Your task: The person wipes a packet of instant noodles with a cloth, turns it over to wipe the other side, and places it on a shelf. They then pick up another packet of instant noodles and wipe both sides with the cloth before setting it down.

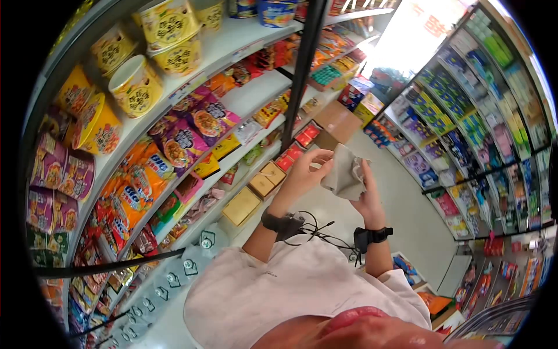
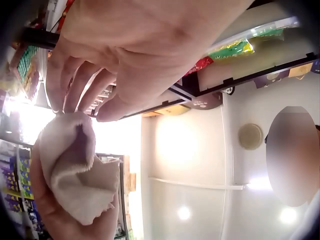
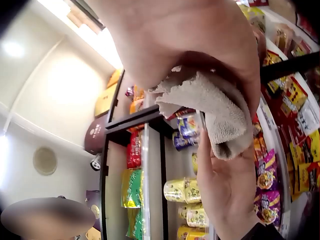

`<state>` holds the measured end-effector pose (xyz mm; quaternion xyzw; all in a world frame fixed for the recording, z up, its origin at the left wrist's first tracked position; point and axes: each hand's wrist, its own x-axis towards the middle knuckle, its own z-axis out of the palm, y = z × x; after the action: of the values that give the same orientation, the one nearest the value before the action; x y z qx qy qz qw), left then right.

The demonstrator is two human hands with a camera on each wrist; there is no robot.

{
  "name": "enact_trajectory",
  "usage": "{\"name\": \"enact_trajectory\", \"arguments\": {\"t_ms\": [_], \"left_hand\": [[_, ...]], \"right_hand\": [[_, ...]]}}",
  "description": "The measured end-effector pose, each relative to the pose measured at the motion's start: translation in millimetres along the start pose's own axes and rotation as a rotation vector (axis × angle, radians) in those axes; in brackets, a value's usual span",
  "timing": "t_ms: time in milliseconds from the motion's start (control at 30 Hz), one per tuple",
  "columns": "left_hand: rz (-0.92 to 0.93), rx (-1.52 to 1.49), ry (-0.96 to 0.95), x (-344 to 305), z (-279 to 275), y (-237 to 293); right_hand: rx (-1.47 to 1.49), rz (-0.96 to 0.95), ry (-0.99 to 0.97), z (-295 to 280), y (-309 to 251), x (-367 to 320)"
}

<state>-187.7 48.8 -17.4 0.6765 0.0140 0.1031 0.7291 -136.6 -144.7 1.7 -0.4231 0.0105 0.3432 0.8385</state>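
Note:
A small grey cloth [image 1: 347, 174], folded and creased with a frayed edge, is held up between both hands in front of the body. The right hand [image 1: 369, 200] grips it from the right side; in the right wrist view the cloth [image 3: 220, 112] bunches under that hand's palm. At the cloth's upper left edge, the left hand [image 1: 305, 177] pinches with curled fingers and thumb. From the left wrist view, the left fingertips meet the top of the cloth [image 2: 70, 165], and the right hand [image 2: 45, 210] lies behind it. Each wrist wears a black strap with a camera.
Shelves on the left carry yellow noodle cups [image 1: 136, 87], purple noodle packs [image 1: 200, 125] and orange bags [image 1: 136, 180]. Large water bottles [image 1: 174, 279] stand low by the body. Cartons [image 1: 241, 206] sit along the shelf base. Another stocked shelf [image 1: 465, 116] lines the right side of the aisle.

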Motion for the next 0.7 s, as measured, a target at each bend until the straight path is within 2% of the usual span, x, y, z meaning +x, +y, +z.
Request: {"name": "enact_trajectory", "arguments": {"t_ms": [33, 133, 233, 333, 400, 533, 700], "left_hand": [[0.001, 0.020, 0.034, 2, -8, 2], [-0.008, 0.003, 0.143, 14, -32, -4], [-0.034, -0.070, 0.220, 29, -53, -5], [-0.010, -0.087, 0.328, 59, -66, -12], [-0.003, -0.161, 0.414, 83, -75, -19], [0.013, -0.112, 0.562, 154, -100, -32], [-0.008, -0.145, 0.702, 260, -146, -63]], "right_hand": [[0.006, 0.020, -0.011, 8, 4, 15], [-0.221, 0.044, -0.084, 20, 11, 53], [-0.340, 0.125, -0.060, 24, 11, 97], [-0.292, 0.142, -0.188, 23, 3, 145], [-0.239, 0.190, -0.207, 17, -1, 186], [-0.147, 0.276, -0.278, -1, -9, 269], [-0.136, 0.236, -0.396, 3, -36, 336]]}}
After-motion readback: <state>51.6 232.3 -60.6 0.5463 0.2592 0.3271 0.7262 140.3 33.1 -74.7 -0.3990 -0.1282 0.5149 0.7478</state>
